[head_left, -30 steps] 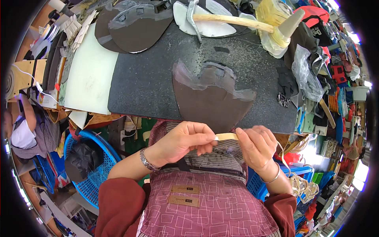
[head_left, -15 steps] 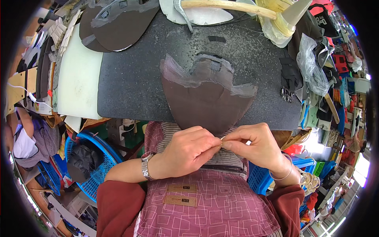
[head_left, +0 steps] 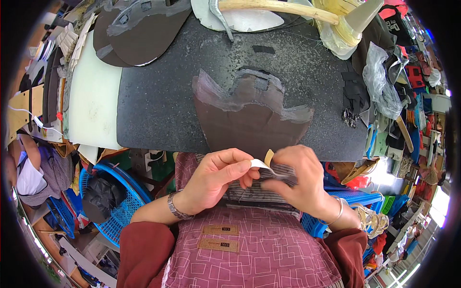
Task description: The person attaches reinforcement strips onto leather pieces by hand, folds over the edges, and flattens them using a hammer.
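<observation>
My left hand [head_left: 216, 175] pinches a small white strip [head_left: 260, 164] between thumb and fingers, above my lap. The strip curls toward my right hand [head_left: 305, 180], whose thumb and fingers are smeared by motion. A small tan piece [head_left: 269, 157] stands up beside the right fingertips; whether they grip it I cannot make out. Just beyond both hands lies a dark brown shoe-upper-like piece [head_left: 252, 125] with a notched, greyish glue-smeared far edge. Its near end reaches past the table's front edge and is partly hidden by my hands.
On the dark work board [head_left: 158, 105], more brown cut pieces [head_left: 149, 43] lie far left. A hammer with a wooden handle [head_left: 278, 6] and a yellowish glue-crusted container [head_left: 336, 36] are at the back. Clear plastic [head_left: 379, 79] lies right. Blue baskets [head_left: 117, 197] flank my lap.
My hands have moved apart from a joined pinch, and the white strip and tan piece now show between them. My left hand has turned, its thumb now in view.
</observation>
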